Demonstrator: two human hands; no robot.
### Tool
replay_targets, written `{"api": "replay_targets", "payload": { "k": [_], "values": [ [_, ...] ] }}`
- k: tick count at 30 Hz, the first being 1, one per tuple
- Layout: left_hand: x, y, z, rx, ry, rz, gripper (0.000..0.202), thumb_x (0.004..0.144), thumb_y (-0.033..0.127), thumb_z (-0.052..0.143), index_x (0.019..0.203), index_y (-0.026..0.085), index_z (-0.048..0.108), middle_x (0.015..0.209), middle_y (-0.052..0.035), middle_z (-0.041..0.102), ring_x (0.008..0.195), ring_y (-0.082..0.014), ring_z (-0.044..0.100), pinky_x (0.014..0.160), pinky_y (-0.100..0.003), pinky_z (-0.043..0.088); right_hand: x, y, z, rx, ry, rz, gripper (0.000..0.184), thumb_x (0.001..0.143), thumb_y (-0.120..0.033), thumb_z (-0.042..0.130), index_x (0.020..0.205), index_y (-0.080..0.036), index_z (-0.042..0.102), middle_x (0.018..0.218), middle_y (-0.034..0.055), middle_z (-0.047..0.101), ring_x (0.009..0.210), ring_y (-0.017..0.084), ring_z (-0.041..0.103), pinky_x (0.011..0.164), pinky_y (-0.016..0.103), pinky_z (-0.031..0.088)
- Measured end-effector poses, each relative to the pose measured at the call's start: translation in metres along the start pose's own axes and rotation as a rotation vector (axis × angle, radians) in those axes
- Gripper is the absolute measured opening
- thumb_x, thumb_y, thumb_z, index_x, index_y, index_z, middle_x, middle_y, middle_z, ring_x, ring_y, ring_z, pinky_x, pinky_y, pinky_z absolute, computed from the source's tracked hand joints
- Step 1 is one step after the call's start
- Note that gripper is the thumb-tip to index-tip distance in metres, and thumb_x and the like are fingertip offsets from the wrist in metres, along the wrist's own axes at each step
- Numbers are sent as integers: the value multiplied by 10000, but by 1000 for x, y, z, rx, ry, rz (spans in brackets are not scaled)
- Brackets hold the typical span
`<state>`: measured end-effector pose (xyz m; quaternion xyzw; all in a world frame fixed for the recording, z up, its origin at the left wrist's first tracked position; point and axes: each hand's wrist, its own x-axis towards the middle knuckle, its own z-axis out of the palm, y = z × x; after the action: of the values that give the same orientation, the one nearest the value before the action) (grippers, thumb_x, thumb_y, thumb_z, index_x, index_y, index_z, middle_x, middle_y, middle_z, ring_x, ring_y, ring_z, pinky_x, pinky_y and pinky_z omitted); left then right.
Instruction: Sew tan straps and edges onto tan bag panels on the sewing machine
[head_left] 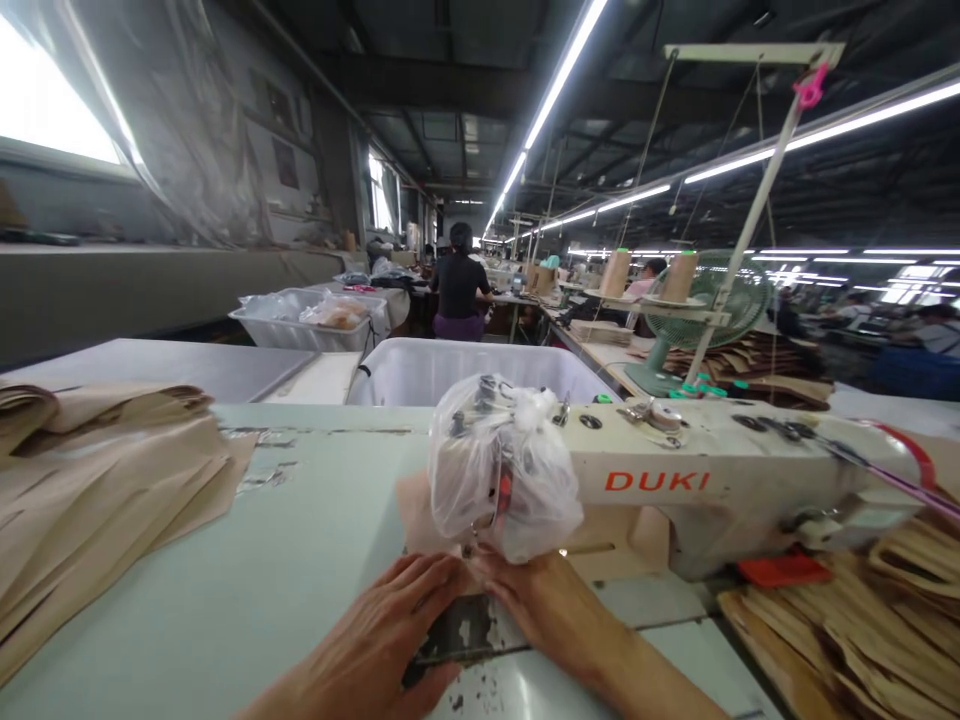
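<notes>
1. Dicey bit from my end: my left hand [367, 640] and right hand [547, 610] sit right at the front of the DUKI sewing machine [720, 480], where a plastic bag [504, 470] hides the needle area, so a slip could catch fingers [431, 580].
2. The tan sheet [420, 515] lies on the bench [225, 570] under the bag, and could skew if pressed unevenly.
3. Both hands are open, flat, palms down, wrists low.

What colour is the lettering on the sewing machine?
Red: the DUKI lettering on the sewing machine shows best in the head view.
</notes>
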<state>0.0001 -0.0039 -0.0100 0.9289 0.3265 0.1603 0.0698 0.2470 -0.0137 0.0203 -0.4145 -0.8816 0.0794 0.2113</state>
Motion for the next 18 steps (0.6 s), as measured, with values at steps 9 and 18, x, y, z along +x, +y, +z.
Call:
{"api": "replay_targets", "payload": {
  "k": [9,18],
  "values": [
    [6,1,-6,78,-17,5,675,852,365,653,1467,232,409,1501,-58,458,1352,-315,472,1148,-499,399,8,27,28,-79,29,-2,334,1023,-270,406,1219,-334,669,1285,2,634,1195,231,601,1064,390,461],
    [8,-8,0,21,19,74,783,785,320,689,1491,241,360,1491,-57,479,1329,-317,497,1162,-473,380,8,42,43,-129,84,66,327,970,-352,492,1251,-414,649,1324,-26,607,1228,314,569,1008,415,518]
  ]
}}
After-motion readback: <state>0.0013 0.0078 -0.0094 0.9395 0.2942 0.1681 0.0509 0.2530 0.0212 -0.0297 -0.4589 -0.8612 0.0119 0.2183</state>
